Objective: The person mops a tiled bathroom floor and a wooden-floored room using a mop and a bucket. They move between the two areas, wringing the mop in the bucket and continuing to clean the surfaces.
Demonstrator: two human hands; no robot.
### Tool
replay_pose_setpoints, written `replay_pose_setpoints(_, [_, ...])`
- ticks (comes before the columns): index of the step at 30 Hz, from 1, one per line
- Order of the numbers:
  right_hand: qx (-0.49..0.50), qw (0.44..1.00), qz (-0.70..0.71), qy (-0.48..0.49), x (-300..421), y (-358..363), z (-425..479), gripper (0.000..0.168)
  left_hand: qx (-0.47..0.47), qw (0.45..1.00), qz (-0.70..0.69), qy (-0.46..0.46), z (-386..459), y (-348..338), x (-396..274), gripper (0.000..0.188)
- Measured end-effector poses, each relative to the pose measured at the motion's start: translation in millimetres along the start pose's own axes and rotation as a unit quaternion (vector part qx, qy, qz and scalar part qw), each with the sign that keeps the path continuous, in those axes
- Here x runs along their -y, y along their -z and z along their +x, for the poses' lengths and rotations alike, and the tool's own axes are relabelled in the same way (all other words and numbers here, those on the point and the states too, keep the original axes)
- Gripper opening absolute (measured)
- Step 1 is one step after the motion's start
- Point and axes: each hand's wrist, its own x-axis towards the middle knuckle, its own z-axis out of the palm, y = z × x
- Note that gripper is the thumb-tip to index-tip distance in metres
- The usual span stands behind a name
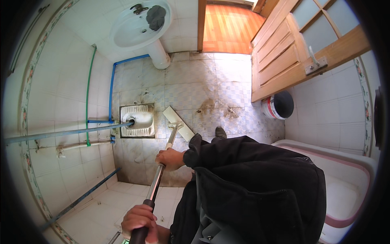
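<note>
Both my hands grip the metal pole [156, 180] of a flat mop. My left hand [140, 222] is wrapped around the dark grip at the pole's near end. Farther along, my right hand [171, 159] closes around the upper metal section; its arm wears a black sleeve [231, 152]. The pale, flat mop head [178, 123] lies slantwise on the stained tile floor [179, 91]. It sits just right of a squat toilet [137, 120] and close to my dark shoes [221, 132]. The mop head's underside is hidden.
A pedestal sink [122, 33] holding a grey cloth [156, 17] stands at the back. An open wooden door [280, 52] is on the right, with a bucket [282, 104] under it. A pink-rimmed tub [344, 183] is beside me. A long pipe [70, 132] extends to the toilet.
</note>
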Motion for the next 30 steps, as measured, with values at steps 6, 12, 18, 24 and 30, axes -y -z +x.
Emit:
replay_pose_setpoints(6, [-0.119, 0.991, 0.053, 0.033, -17.4, -2.4, -33.6, 0.027, 0.011, 1.000, -0.014, 0.000, 14.1, -25.7, 13.1, 0.044])
replay_pose_setpoints(12, [-0.180, 0.961, 0.101, -0.186, -62.3, 31.4, -96.9, 0.038, -0.093, 0.994, 0.038, 0.041, 36.3, -56.5, 21.6, 0.037])
replay_pose_setpoints(18, [-0.254, 0.913, 0.106, -0.301, -139.3, 56.9, -186.7, 0.027, -0.153, 0.980, 0.092, 0.084, 54.8, -110.1, 35.7, 0.033])
replay_pose_setpoints(24, [-0.260, 0.854, 0.197, -0.405, -190.5, 60.9, -272.2, 0.031, -0.189, 0.972, 0.083, 0.112, 69.8, -129.0, 76.0, 0.024])
replay_pose_setpoints(30, [-0.317, 0.820, 0.172, -0.443, -222.4, 64.8, -341.0, 0.030, -0.204, 0.970, 0.085, 0.106, 105.0, -168.8, 100.1, 0.025])
